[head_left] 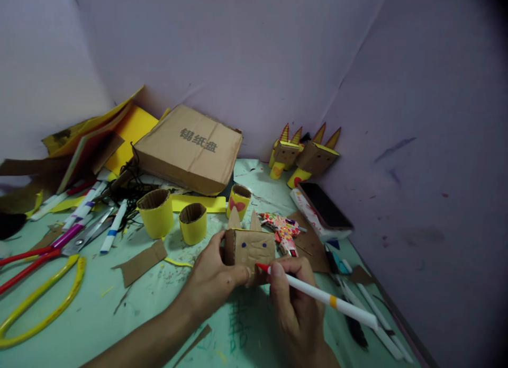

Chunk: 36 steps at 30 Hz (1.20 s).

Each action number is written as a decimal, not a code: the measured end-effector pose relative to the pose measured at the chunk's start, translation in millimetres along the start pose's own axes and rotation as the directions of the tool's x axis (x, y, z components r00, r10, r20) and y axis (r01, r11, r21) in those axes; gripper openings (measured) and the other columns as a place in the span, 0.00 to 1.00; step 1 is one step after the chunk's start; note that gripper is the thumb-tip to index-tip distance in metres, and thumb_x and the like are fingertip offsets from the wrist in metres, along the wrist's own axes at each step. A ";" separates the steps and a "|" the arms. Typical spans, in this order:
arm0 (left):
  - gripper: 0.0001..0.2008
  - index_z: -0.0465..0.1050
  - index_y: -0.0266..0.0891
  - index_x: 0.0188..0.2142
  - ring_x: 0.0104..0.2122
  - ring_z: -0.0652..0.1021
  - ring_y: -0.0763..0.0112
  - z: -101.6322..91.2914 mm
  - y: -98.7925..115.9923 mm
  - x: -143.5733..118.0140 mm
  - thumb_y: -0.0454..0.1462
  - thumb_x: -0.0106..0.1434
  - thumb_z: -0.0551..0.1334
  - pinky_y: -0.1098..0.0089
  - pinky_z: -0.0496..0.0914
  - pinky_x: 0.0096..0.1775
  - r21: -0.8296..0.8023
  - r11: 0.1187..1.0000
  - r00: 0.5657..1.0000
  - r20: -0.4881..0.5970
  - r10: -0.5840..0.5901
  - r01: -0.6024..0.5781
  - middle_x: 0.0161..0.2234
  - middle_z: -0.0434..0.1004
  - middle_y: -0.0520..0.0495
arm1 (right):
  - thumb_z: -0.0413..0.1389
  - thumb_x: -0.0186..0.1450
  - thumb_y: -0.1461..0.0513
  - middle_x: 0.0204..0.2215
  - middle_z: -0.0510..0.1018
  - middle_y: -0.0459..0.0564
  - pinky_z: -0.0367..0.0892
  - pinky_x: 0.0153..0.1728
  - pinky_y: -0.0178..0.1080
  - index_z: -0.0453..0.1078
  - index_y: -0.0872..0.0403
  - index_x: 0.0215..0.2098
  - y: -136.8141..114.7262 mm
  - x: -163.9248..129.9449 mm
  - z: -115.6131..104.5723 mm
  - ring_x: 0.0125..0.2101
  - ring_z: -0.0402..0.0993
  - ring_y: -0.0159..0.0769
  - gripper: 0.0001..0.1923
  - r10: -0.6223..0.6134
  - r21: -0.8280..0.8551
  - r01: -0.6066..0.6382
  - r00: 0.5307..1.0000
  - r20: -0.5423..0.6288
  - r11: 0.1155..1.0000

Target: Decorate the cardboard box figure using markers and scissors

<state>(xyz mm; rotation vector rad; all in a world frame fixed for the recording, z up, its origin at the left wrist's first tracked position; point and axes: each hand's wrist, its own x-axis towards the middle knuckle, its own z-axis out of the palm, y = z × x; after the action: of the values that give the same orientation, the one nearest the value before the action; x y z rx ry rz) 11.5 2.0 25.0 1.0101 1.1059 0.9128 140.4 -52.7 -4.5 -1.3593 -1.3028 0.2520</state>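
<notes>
Left hand point(214, 280) is clamped around the cardboard box figure point(250, 247), steadying it on the table point(119, 315). Right hand point(296, 304), just right of the figure, grips a white marker point(317, 294), red tip touching its lower front edge.

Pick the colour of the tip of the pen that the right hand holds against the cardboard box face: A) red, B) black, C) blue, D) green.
A: the white pen in the right hand ends in a red tip that meets the cardboard box face, which the left hand steadies.
</notes>
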 end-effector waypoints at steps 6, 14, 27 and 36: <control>0.34 0.68 0.35 0.49 0.45 0.80 0.46 1.5 1.7 -0.1 0.32 0.39 0.68 0.57 0.74 0.47 0.009 1.000 1.000 0.001 -0.010 0.010 0.43 0.82 0.38 | 0.51 0.69 0.63 0.19 0.68 0.39 0.60 0.17 0.29 0.63 0.51 0.30 5.9 6.5 -2.0 0.16 0.63 0.27 0.09 -0.176 -0.032 0.177 0.984 0.019 0.984; 0.34 0.66 0.36 0.50 0.44 0.80 0.48 2.8 5.5 -3.3 0.33 0.40 0.68 0.58 0.74 0.45 0.027 0.999 0.999 0.010 -0.031 0.031 0.42 0.82 0.40 | 0.51 0.69 0.64 0.20 0.70 0.40 0.62 0.18 0.28 0.64 0.51 0.31 7.5 6.5 -3.7 0.16 0.65 0.27 0.08 -0.211 -0.060 0.213 0.977 0.038 0.975; 0.35 0.68 0.36 0.50 0.43 0.81 0.46 -1.7 -4.7 3.6 0.32 0.39 0.69 0.57 0.75 0.45 0.044 0.999 1.000 -0.012 -0.012 0.012 0.41 0.83 0.41 | 0.51 0.70 0.63 0.18 0.68 0.39 0.60 0.17 0.28 0.64 0.51 0.30 11.9 5.8 -4.8 0.16 0.65 0.27 0.09 -0.211 -0.033 0.214 0.974 0.087 0.976; 0.34 0.70 0.36 0.50 0.43 0.81 0.47 -1.5 -3.5 2.0 0.31 0.39 0.68 0.58 0.76 0.45 0.028 1.000 1.000 -0.002 0.000 0.000 0.41 0.83 0.41 | 0.50 0.69 0.60 0.15 0.66 0.39 0.56 0.15 0.29 0.63 0.51 0.27 12.6 4.4 -4.3 0.14 0.62 0.27 0.12 -0.093 -0.014 0.095 0.992 0.090 0.995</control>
<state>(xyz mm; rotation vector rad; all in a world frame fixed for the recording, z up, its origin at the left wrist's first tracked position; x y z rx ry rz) 10.7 3.2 20.9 1.0328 1.1227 0.9005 151.9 -48.0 -10.9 -1.3104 -1.4427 0.2393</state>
